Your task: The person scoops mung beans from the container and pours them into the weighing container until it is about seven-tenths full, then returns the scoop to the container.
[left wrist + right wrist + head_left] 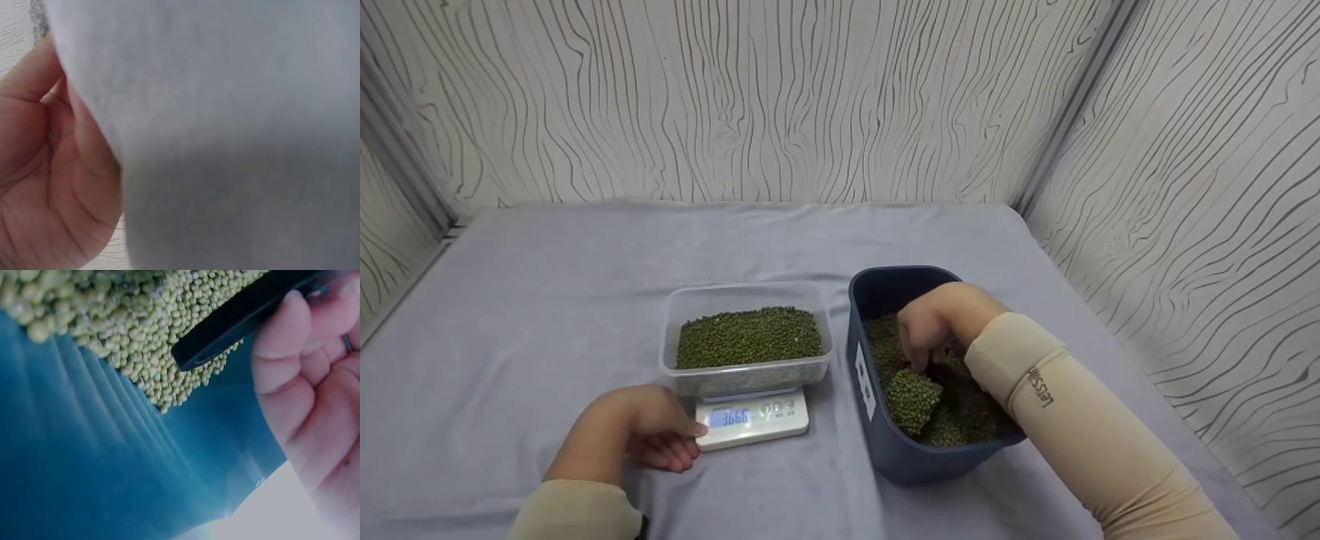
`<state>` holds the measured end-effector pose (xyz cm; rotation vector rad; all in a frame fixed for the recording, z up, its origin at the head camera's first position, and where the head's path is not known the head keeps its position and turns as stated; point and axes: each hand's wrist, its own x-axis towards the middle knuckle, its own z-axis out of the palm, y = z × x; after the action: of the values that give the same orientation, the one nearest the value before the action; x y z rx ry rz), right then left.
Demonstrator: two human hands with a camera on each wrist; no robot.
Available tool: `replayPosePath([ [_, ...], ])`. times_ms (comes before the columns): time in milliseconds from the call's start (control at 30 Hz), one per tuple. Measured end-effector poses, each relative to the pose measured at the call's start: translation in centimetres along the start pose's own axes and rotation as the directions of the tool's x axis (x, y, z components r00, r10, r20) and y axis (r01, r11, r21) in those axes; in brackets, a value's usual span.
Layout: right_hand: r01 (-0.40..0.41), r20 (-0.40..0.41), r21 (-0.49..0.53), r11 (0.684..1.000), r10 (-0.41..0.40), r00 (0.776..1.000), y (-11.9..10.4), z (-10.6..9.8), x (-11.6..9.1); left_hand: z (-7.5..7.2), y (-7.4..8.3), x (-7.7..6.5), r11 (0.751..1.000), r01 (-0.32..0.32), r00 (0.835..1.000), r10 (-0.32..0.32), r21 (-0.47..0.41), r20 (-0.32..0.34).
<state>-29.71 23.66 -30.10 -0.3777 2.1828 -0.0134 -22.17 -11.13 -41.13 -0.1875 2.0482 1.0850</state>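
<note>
Inside the deep blue bin (911,457), my right hand (934,322) grips a black scoop (225,332) by its handle. A squarish heap of green mung beans (913,401) sits below that hand, above more beans in the bin. My left hand (664,431) rests on the table at the left end of a white digital kitchen scale (754,433), its thumb tip right at the scale's edge and its fingers loosely bent. On the scale stands a clear plastic container (821,364) with a broad heap of mung beans (750,336). Digits glow on the scale's display.
A pale grey-blue cloth (547,300) covers the table. Wood-grain patterned panels (735,97) close off the back and sides. The bin stands to the right of the scale, with a white label (864,382) on its left wall.
</note>
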Motion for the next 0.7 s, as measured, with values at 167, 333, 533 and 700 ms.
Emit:
replayPosePath([
  [167, 0.059, -0.018, 0.026, 0.998, -0.058, 0.998, 0.7, -0.6, -0.5, 0.0, 0.0, 0.0, 1.000, 0.000, 1.000, 0.000, -0.002, 0.005],
  [333, 0.084, -0.050, 0.021, 0.996, -0.083, 0.995, 1.2, -1.2, -1.0, 0.0, 0.0, 0.0, 1.000, 0.001, 1.000, -0.001, -0.007, 0.008],
  [533, 0.125, -0.088, 0.067, 0.990, -0.119, 0.989, 1.6, -2.1, -1.8, 0.0, -0.2, 0.3, 1.000, 0.012, 1.000, -0.012, -0.007, 0.016],
  [700, 0.137, -0.105, 0.134, 0.981, -0.123, 0.987, 2.0, -2.8, -2.3, 0.0, -0.1, 0.4, 1.000, 0.016, 1.000, -0.016, -0.012, 0.013],
])
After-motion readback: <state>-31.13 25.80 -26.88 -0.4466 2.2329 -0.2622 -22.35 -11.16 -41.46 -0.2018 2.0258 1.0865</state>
